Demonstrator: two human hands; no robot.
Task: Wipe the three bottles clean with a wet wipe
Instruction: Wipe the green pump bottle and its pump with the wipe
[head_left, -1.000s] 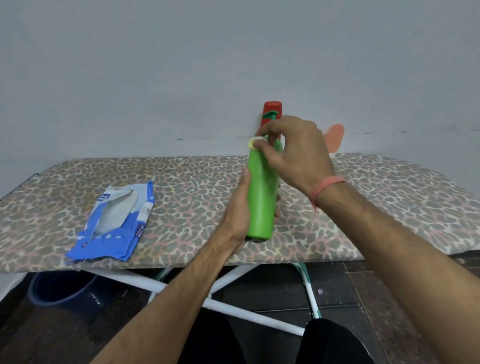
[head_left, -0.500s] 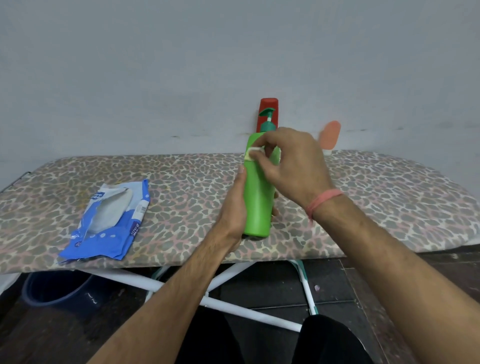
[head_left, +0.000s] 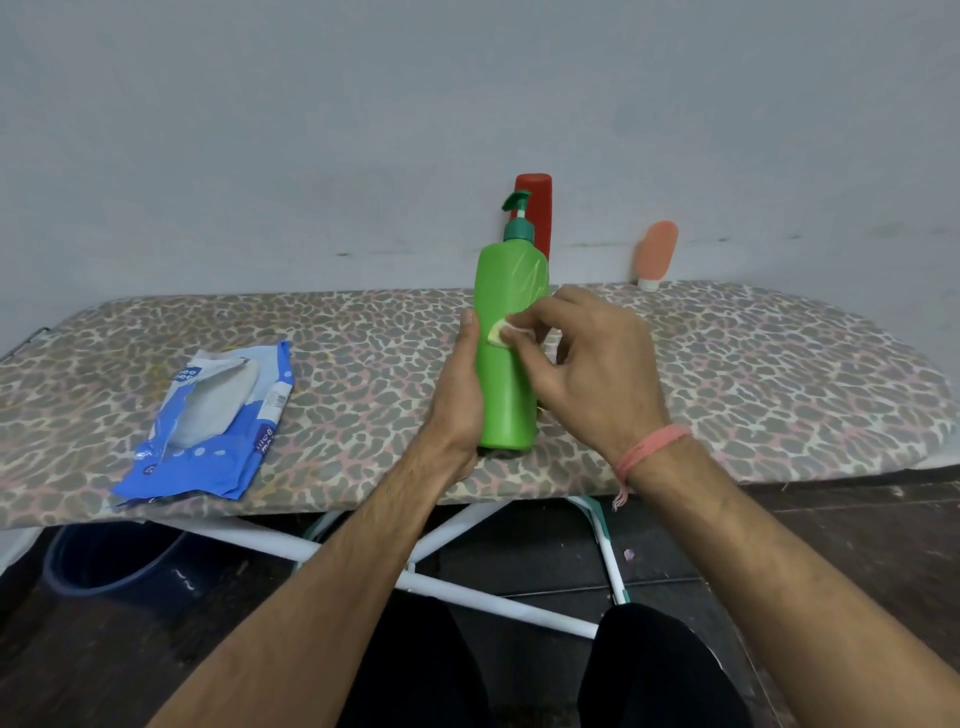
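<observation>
A green pump bottle (head_left: 506, 384) stands upright near the front edge of the ironing board (head_left: 753, 374). My left hand (head_left: 457, 395) grips its lower left side. My right hand (head_left: 587, 364) pinches a small folded wet wipe (head_left: 500, 332) and presses it against the bottle's front at mid-height. A red bottle (head_left: 537, 208) stands behind the green one by the wall, partly hidden. A small peach tube bottle (head_left: 657, 252) stands cap down at the back right.
A blue wet-wipe pack (head_left: 208, 415), opened, lies on the board's left side. Under the board I see its white legs (head_left: 467, 587) and a dark blue bucket (head_left: 104, 561) at the left. A grey wall closes the back.
My right hand has slid the wipe down from the green bottle's shoulder to mid-height, uncovering the pump head. My left hand keeps its hold.
</observation>
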